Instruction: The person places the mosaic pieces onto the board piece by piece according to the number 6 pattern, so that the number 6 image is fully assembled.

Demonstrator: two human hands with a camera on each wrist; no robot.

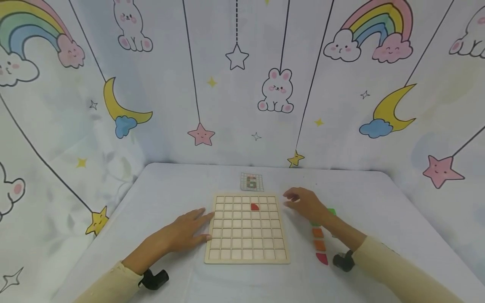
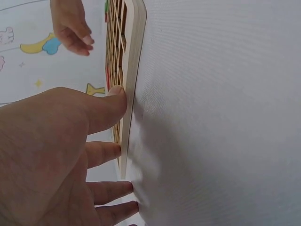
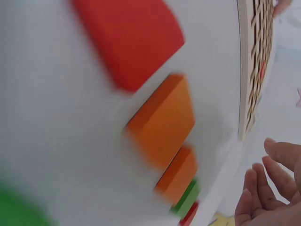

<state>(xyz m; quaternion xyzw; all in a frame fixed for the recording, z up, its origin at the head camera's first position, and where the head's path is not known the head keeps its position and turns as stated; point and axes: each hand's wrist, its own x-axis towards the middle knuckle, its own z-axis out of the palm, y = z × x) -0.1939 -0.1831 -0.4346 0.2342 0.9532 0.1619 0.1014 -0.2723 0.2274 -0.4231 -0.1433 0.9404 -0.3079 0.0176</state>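
A wooden grid board (image 1: 247,229) lies flat on the white table, and a red rounded piece (image 1: 255,207) sits in one of its upper squares. My left hand (image 1: 189,231) is at the board's left edge, fingers spread and fairly straight; in the left wrist view its thumb (image 2: 110,106) touches the rim. Beside the board's upper right corner is my right hand (image 1: 305,204), its fingers loosely bent with nothing between them. Under and beside that forearm runs a column of pieces: a green piece (image 1: 331,211), an orange square (image 1: 317,232), another orange square and a red rounded piece (image 1: 322,259).
Behind the board lies a small gridded card (image 1: 251,182) with a coloured figure on it. A cloth printed with rabbits, stars and moons hangs behind the table (image 1: 178,185). Black cameras are strapped to both wrists.
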